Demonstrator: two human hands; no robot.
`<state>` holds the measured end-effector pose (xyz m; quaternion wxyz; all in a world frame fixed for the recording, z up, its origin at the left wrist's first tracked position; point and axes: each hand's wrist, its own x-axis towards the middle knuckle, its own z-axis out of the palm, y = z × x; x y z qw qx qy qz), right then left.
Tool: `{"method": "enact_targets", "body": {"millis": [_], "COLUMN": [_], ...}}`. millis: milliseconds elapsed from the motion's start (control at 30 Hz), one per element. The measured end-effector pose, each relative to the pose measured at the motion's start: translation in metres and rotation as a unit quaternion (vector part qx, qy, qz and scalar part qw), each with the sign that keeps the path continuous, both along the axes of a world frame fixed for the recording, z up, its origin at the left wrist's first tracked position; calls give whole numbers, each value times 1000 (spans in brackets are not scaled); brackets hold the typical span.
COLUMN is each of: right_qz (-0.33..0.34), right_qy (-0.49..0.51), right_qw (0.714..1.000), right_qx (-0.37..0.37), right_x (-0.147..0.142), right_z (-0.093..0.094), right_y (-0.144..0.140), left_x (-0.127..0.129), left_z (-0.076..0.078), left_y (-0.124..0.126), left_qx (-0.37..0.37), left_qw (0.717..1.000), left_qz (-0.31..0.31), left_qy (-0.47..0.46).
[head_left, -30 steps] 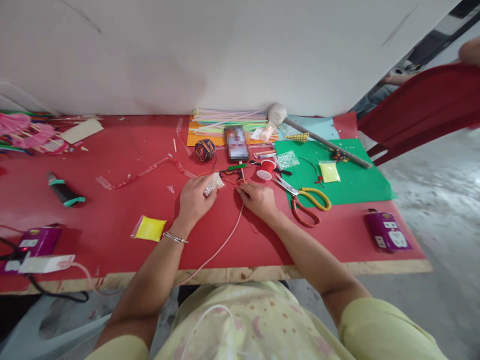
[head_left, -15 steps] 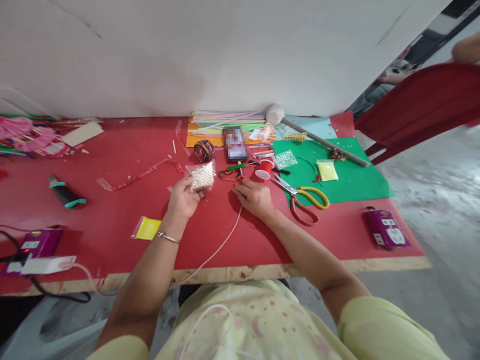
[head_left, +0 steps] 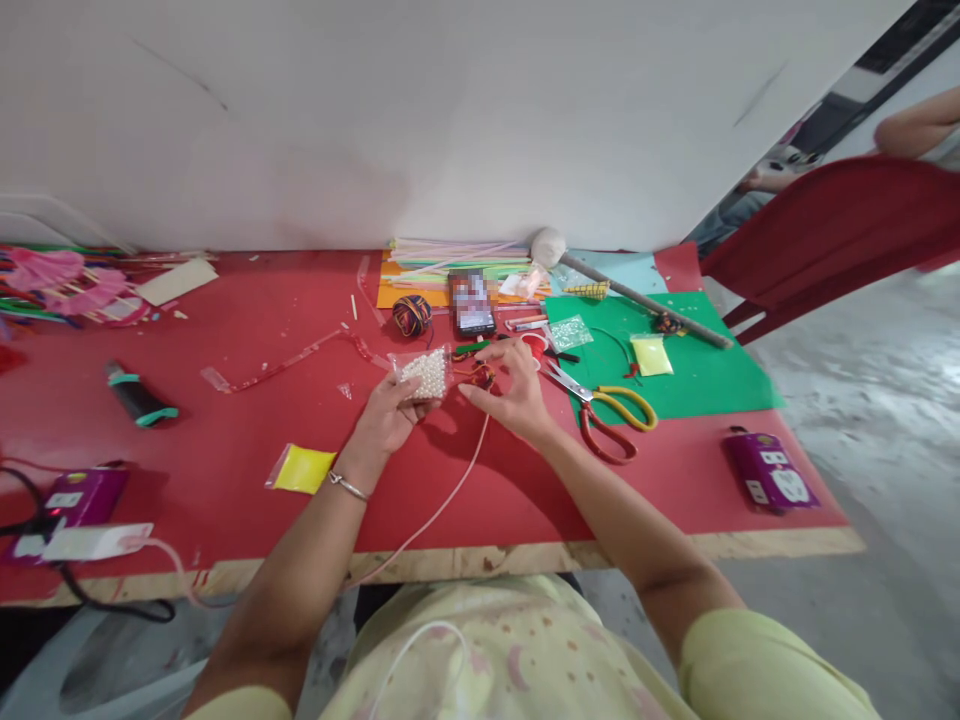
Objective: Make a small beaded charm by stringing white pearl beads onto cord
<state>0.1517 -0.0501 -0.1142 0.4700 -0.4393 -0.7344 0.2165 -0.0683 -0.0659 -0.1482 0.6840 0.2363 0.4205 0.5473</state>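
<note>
My left hand [head_left: 390, 412] grips a small clear bag of white pearl beads [head_left: 426, 376] above the red table. To its right, my right hand [head_left: 514, 390] has thumb and fingers spread, holding nothing. A small bundle of multicoloured yarn [head_left: 480, 374] lies on the table, visible in the gap between thumb and fingers. Just behind the right hand is a spool of red thread [head_left: 535, 347], partly covered by it. A ball of dark multicoloured yarn [head_left: 412, 315] and a phone [head_left: 472, 303] with a lit screen sit farther back.
Scissors [head_left: 600, 400] with red and yellow handles lie right of my hand, partly on a green sheet [head_left: 705, 385]. A yellow packet [head_left: 304, 468], a cutter [head_left: 140, 396] and a pink cable [head_left: 442, 505] lie nearby. Purple boxes [head_left: 772, 470] flank the table. Another person sits beyond the red chair [head_left: 840, 230].
My right hand's fingers have opened and come away from the yarn bundle they were pinching. My left hand, still holding the bead bag, has shifted slightly right. The view has tilted a little.
</note>
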Motion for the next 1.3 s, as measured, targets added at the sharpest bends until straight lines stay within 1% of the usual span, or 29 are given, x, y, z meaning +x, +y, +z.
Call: {"method": "enact_targets", "body": {"millis": [33,100,167,233,300,400,500,567,767,833,900,967,1000,1033,1100,1167,1233,1300], "right_qz": [28,106,192,251,276,303,333,343,338,319,259,163,120,97,97,123,129,120], "right_qy": [15,30,31,29,32,54,94,111,126,134,162,209,230,242,237,207,198,221], "right_qw": [999,991,973,956,945,927,901,892,890,892,904,914,913,907,894,887,884,880], "right_qx": [-25,-81,-124,-148,-170,-216,-262,-274,-278,-289,-300,-307,-314,-331,-368,-395,-403,-404], "right_x": [0,3,8,16,22,29,32,32,33,29,20,9,3,-3,-12,-18,-21,-22], "right_z": [4,11,16,17,14,4,-6,-10,-12,-13,-14,-13,-12,-10,-9,-10,-14,-18], "right_y": [2,4,4,2,1,0,3,5,7,7,9,13,15,17,19,19,18,18], "left_x": [0,0,0,0,1,3,4,4,1,1,1,2,3,4,5,4,2,1], "left_z": [0,1,2,3,4,5,3,2,-1,-1,0,1,1,2,3,3,3,2], "left_y": [-1,-1,-1,-1,0,0,0,0,0,0,0,1,1,1,1,1,1,0], "left_qx": [0,4,5,-1,-8,-3,0,-2,4,0,-4,-11,-15,-18,-25,-31,-29,-23], "left_qw": [1000,1000,1000,999,998,998,998,998,998,998,998,999,999,999,999,999,999,999], "left_qz": [-4,-5,-3,-6,-15,-27,-22,-16,-26,-26,-25,-15,-6,4,17,13,5,-13], "left_qy": [0,0,11,33,53,62,64,64,65,63,58,47,39,31,21,23,31,38]}}
